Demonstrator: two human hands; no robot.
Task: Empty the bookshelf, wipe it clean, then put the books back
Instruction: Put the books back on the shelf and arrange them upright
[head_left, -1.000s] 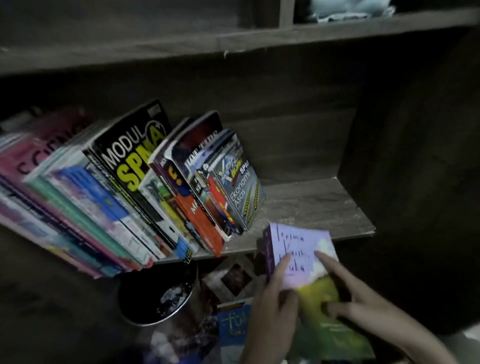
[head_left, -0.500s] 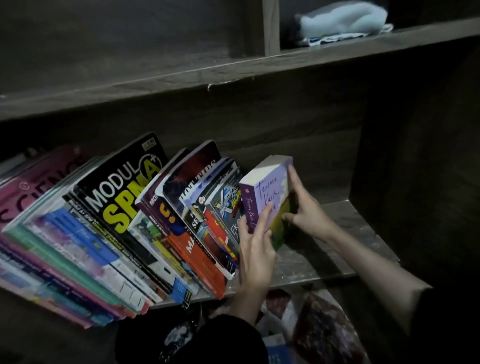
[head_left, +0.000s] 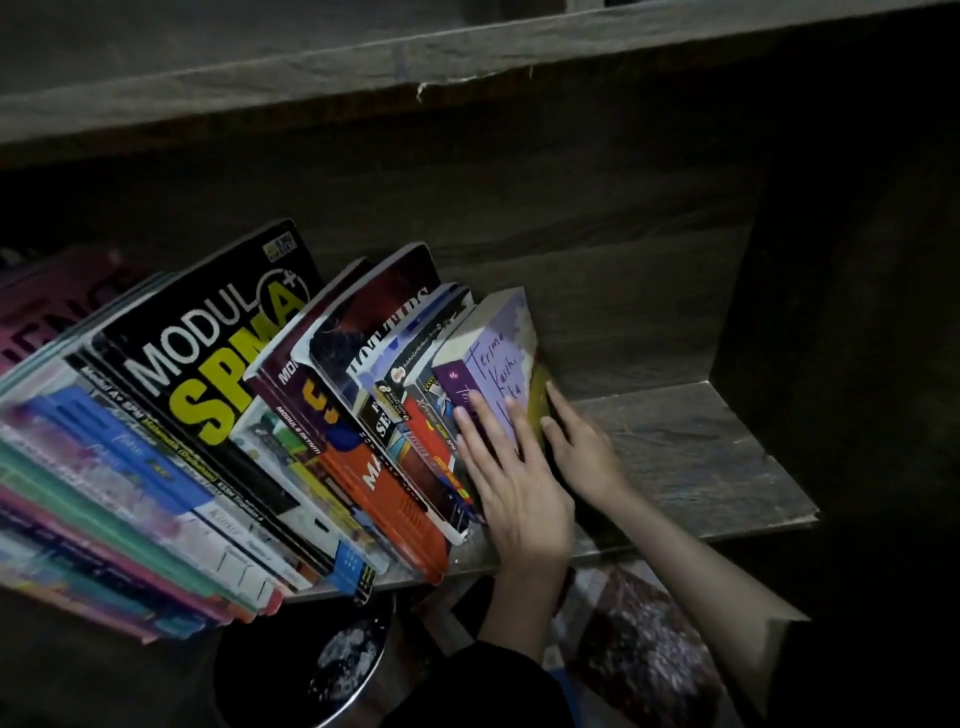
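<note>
Just at the right end of the leaning row of books (head_left: 218, 441), the purple paperback (head_left: 498, 358) with handwritten "Terima Kasih" on its cover stood on the wooden shelf board (head_left: 717, 457), tilted to the left like the rest and lying against the neighbouring workbook. The left hand (head_left: 514, 493) lay flat on it, fingers straight and spread, pressing on the spine and lower cover without curling round anything. The right hand (head_left: 584, 452) touched the yellow lower part of the cover from the right side, its fingers likewise straight and together, holding nothing. Further left in the row, the black "MODUL SPM A+" book (head_left: 208, 353) and an orange-backed workbook (head_left: 387, 504) leaned the same way. To the right of the hands the board ran on to the dark side wall (head_left: 841, 312). Above ran the upper shelf (head_left: 363, 67). Below the board sat a round dark container (head_left: 311, 670), and more books (head_left: 639, 649) lay beside it.
</note>
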